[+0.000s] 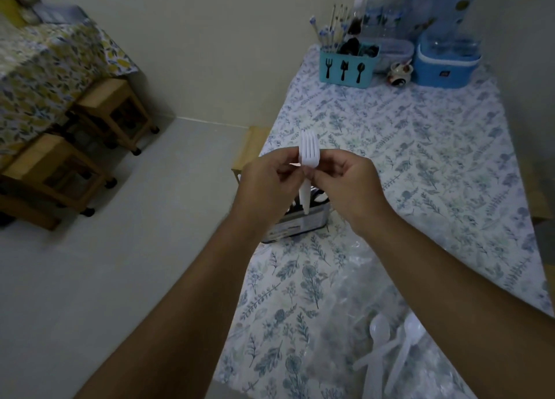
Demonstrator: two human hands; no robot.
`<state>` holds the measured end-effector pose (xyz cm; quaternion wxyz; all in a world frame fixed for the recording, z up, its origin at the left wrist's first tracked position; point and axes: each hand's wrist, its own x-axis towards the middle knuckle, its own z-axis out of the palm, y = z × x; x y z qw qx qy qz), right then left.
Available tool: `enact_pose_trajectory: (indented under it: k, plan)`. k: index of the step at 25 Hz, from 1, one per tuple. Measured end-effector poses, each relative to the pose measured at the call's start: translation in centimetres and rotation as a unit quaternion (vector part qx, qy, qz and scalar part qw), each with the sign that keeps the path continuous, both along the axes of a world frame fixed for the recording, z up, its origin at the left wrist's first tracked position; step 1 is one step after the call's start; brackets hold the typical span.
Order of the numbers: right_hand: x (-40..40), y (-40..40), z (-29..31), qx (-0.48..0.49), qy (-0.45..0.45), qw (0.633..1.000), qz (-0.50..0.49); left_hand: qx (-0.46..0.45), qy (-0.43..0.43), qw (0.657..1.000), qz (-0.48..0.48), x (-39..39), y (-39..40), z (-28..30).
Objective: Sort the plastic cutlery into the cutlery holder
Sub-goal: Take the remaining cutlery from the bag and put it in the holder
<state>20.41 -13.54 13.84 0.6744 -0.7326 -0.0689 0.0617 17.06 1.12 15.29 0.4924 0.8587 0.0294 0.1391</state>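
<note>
Head view shows both hands, left (pixel 265 175) and right (pixel 345 179), pinching white forks (pixel 308 151) upright above the holder (pixel 295 223), probably separating one; next, lower it into a compartment, spoons (pixel 387 349) waiting nearby.

Light: dim, flat indoor light with a cool grey-blue cast.
Shadows: soft and faint; darkest under the wooden stools (pixel 111 113).
Glare: faint sheen on the clear plastic wrap (pixel 369 266) on the table (pixel 420 134).
Blur: far bottles (pixel 387 11) soft and smeared.
Distortion: wide-angle bending toward the frame edges.
</note>
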Motion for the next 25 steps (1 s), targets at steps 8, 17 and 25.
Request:
enact_pose_trajectory:
  k: [8,17,25]
  plan:
    - [2.4,1.6,-2.6,-0.123,-0.045,0.991,0.013,0.040,0.061,0.997,0.029,1.3,0.8,-1.6]
    - [-2.2,-1.6,-4.0,-0.234,-0.140,0.962,-0.015,0.133,0.023,0.990,0.044,-3.7,-1.9,-1.7]
    - [-13.0,-10.6,-11.1,-0.239,0.060,0.965,-0.085,0.060,0.230,0.970,-0.054,-12.5,-8.8,-11.7]
